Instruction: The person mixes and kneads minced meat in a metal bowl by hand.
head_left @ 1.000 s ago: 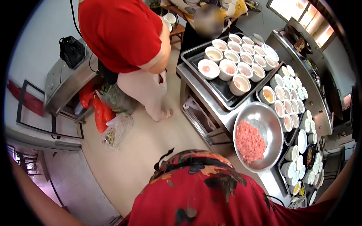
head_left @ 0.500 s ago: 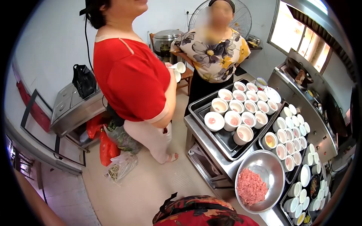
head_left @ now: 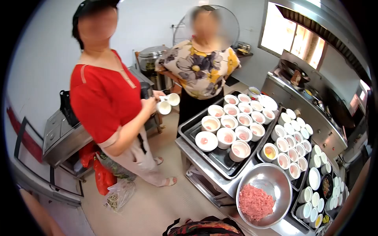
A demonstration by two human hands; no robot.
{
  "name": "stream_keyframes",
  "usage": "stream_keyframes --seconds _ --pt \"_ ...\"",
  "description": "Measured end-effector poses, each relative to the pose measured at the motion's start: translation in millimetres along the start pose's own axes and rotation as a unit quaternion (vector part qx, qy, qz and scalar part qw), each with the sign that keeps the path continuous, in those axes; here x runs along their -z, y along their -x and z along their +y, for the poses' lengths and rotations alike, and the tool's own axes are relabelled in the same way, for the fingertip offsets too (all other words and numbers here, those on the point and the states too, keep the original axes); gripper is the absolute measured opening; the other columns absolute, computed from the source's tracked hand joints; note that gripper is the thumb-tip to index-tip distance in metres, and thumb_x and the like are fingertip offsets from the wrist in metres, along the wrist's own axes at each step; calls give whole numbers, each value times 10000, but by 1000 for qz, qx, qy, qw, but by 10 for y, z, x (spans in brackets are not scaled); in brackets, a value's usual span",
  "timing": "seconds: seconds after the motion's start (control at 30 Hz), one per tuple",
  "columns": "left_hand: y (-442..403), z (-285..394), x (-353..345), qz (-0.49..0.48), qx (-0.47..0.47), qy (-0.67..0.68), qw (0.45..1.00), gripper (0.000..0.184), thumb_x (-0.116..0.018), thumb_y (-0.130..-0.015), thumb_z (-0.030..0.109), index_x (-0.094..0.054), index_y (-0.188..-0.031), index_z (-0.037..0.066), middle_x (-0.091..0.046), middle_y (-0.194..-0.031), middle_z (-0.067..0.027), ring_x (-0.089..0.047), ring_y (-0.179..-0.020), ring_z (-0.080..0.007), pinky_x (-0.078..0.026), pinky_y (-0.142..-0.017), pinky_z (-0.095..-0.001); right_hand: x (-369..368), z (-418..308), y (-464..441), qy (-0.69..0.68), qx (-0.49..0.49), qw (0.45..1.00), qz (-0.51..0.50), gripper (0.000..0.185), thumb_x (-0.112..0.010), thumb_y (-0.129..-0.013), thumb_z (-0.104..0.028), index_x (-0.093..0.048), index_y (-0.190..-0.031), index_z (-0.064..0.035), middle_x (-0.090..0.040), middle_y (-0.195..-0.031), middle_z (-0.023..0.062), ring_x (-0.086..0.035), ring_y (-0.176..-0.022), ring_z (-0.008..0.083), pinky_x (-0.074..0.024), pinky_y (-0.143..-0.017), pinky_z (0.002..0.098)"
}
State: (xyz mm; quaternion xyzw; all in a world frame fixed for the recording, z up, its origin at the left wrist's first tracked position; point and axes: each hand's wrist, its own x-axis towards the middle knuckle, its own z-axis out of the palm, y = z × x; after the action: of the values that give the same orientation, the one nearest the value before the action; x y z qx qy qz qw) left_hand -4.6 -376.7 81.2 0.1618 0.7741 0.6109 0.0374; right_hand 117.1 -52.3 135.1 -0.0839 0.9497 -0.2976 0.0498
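Neither of my hands shows; only strips of my arms appear at the lower left and right edges. Right in front of me, a steel bowl (head_left: 283,179) holds a mound of raw minced meat (head_left: 256,201). Beyond it a black tray (head_left: 189,133) carries several white cups (head_left: 226,137) with a little pink meat inside. A second tray alongside has more white cups (head_left: 283,144), one with yellow egg. Lower right, further white cups (head_left: 305,210) stand around a dark dish of chopped food (head_left: 326,185).
A person in a red top (head_left: 106,102) stands at the left, holding white cups (head_left: 164,106). Another person in a flowered blouse (head_left: 197,69) is behind the steel table (head_left: 185,151). Bags (head_left: 104,177) lie on the floor. Woks (head_left: 295,70) sit on the stove at right.
My view has shifted, so the table and trays sit further left and slightly lower. The person in red has turned more toward me, bringing the held cups into plainer sight.
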Motion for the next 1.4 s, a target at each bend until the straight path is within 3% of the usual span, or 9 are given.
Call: stream_keyframes --seconds 0.43,0.53,0.63,0.73,0.9,1.1,1.23,1.27,1.4 --pt "-335 240 -881 -76 -48 5 996 381 -461 -773 91 -398 -1137 -2 -426 -1141 -106 -422 -1031 -227 -338 -867 -333 1629 -712 240 46 234 888 392 368 -632 -689 -125 -526 -1029 -31 -545 -999 108 -518 -926 193 -414 -781 319" --pt "-405 298 -997 -90 -47 7 995 384 -459 -773 92 -395 -1139 -3 -425 -1142 -107 -422 -1030 -230 -340 -865 -336 1368 -306 36 -56 129 936 324 370 -632 -690 -127 -524 -1030 -27 -542 -1004 110 -514 -936 196 -412 -793 324" --pt "-475 336 -1088 -102 -44 13 994 386 -456 -773 93 -392 -1141 -3 -424 -1142 -108 -421 -1029 -232 -341 -863 -339 486 619 -221 78 165 980 78 272 -618 -693 -164 -546 -936 -65 -561 -859 105 -539 -789 272 -439 -685 340" --pt "-482 401 -1147 -111 -49 12 992 388 -454 -773 94 -389 -1143 -4 -423 -1143 -109 -421 -1028 -235 -343 -861 -341 -263 940 -15 -86 74 988 -105 276 -599 -729 -226 -557 -965 -88 -551 -822 96 -550 -770 265 -449 -664 345" --pt "-566 412 -1229 -124 -52 25 991 392 -451 -773 95 -385 -1146 -4 -421 -1144 -111 -421 -1027 -239 -345 -857 -346 -856 1003 70 -106 102 989 5 215 -568 -733 -199 -552 -902 -67 -538 -769 127 -539 -727 291 -424 -668 374" --pt "-787 302 -1240 -150 -52 53 986 396 -446 -773 97 -379 -1150 -5 -418 -1145 -114 -420 -1026 -244 -348 -854 -352 -871 1185 61 -74 -64 993 62 129 -531 -764 -180 -564 -845 -86 -527 -813 121 -541 -737 267 -445 -649 345" --pt "-972 295 -1180 -167 -70 78 980 399 -443 -772 98 -376 -1152 -5 -417 -1146 -116 -420 -1025 -247 -350 -851 -355 -681 1315 -170 174 -107 978 39 500 -614 -659 -375 -497 -1036 -68 -466 -1107 140 -421 -1036 293 -338 -852 401" --pt "-1030 316 -1160 -170 -77 86 979 400 -442 -772 98 -375 -1153 -5 -416 -1146 -116 -420 -1025 -248 -350 -850 -356 -758 1381 -255 199 -153 966 -60 772 -648 -569 -479 -401 -1139 -21 -383 -1203 172 -318 -1133 325 -262 -920 426" --pt "-1261 427 -990 -171 -115 123 971 403 -440 -772 99 -371 -1155 -6 -415 -1146 -118 -419 -1024 -251 -352 -848 -360 -743 1374 -493 144 -275 941 -136 915 -677 -525 -495 -303 -1196 3 -397 -1179 201 -366 -1106 338 -260 -928 429"
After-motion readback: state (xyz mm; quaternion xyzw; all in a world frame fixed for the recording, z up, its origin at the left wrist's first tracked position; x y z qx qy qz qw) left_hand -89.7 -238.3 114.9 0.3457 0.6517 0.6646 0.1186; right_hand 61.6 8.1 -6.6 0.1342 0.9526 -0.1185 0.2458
